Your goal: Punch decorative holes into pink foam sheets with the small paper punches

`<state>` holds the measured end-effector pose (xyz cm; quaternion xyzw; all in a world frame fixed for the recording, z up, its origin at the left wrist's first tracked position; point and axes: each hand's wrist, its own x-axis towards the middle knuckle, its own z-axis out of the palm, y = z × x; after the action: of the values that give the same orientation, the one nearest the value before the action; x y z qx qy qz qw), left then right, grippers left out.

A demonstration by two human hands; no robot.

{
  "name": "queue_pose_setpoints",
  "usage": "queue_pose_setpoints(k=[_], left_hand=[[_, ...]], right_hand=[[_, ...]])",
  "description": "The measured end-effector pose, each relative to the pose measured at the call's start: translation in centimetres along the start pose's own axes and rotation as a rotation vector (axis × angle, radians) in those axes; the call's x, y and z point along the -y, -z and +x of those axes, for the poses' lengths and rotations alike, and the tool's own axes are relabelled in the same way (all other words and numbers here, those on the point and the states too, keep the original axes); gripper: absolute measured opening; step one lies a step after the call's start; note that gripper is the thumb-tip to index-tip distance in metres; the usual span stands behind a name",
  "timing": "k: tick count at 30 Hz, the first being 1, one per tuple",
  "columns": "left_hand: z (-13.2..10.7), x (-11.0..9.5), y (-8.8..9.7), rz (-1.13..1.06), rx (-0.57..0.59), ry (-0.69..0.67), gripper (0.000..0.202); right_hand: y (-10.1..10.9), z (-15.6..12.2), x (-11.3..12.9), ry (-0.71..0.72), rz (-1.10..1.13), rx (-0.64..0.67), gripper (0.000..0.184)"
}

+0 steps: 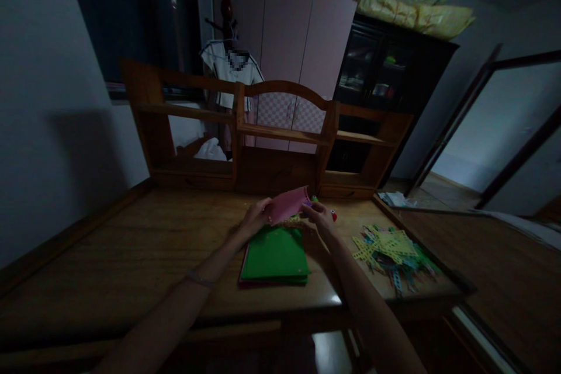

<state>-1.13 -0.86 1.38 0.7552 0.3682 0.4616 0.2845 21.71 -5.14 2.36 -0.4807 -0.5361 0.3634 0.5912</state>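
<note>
A thin pink sheet (287, 205) is held up at a tilt above the wooden desk. My left hand (256, 216) is closed on its left edge. At the sheet's right edge my right hand (321, 217) pinches a small purple piece (308, 204), whose exact kind is too small to make out. Below both hands lies a stack of green sheets (275, 257), with a pink or red edge showing underneath. Small tan bits (293, 221) lie just behind the stack, partly hidden by the pink sheet.
To the right is a pile of yellow, green and blue perforated strips (390, 248). Small red (333, 215) and green (314, 198) objects stand behind my right hand. A wooden shelf unit (280, 135) rises along the desk's back edge.
</note>
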Motion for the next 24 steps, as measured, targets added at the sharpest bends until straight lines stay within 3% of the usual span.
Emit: queue_pose_setpoints(k=[4,7,19,24], left_hand=[[0.2,-0.1,-0.5,-0.209,-0.061,0.084,0.041],[0.2,-0.1,-0.8,-0.351,-0.029,0.216,0.047],[-0.1,1.1,-2.0,-0.239,0.154,0.209,0.046],[0.2,1.6,-1.8,-0.207,0.123,0.214,0.045]], right_hand=[[-0.1,-0.2,0.2,0.002,0.018,-0.020,0.041],[-0.1,-0.2,0.3,0.014,0.033,-0.017,0.040],[-0.6,-0.7,0.7,0.017,0.039,0.051,0.038],[-1.1,-0.8,1.0,0.013,0.031,0.125,0.038]])
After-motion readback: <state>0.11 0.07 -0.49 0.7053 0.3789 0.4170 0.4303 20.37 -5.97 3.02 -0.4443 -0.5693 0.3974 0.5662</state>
